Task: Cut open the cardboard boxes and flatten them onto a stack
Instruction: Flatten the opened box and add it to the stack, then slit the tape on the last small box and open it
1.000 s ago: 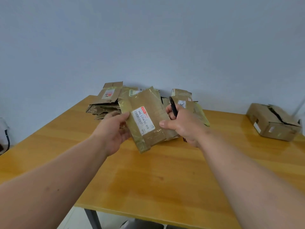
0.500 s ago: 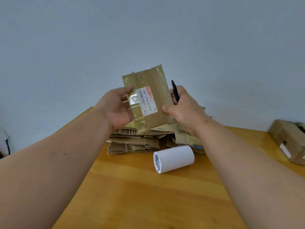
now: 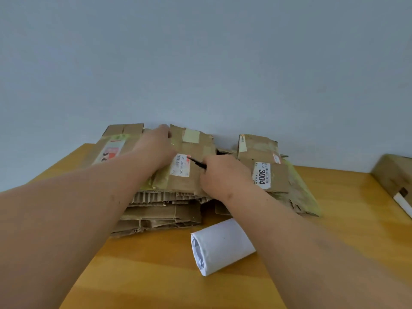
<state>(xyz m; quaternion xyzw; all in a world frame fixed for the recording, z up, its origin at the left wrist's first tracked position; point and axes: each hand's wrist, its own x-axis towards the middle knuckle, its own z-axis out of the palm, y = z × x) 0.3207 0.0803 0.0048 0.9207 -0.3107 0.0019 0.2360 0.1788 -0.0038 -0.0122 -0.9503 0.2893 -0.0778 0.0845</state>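
Observation:
A flattened brown box with a white shipping label lies on top of the stack of flattened cardboard at the back of the table. My left hand presses flat on its left part, fingers stretched toward the wall. My right hand rests on its right edge and grips a thin black cutter, whose tip points left over the label. A second flattened pile with a "3004" label lies just right of my right hand.
A white paper roll lies on the wooden table in front of the stack. A taped brown box sits at the right edge. A grey wall stands right behind the cardboard.
Both hands lowered the flattened box from in front of the wall down onto the stack. My left hand went from holding its edge to pressing on top.

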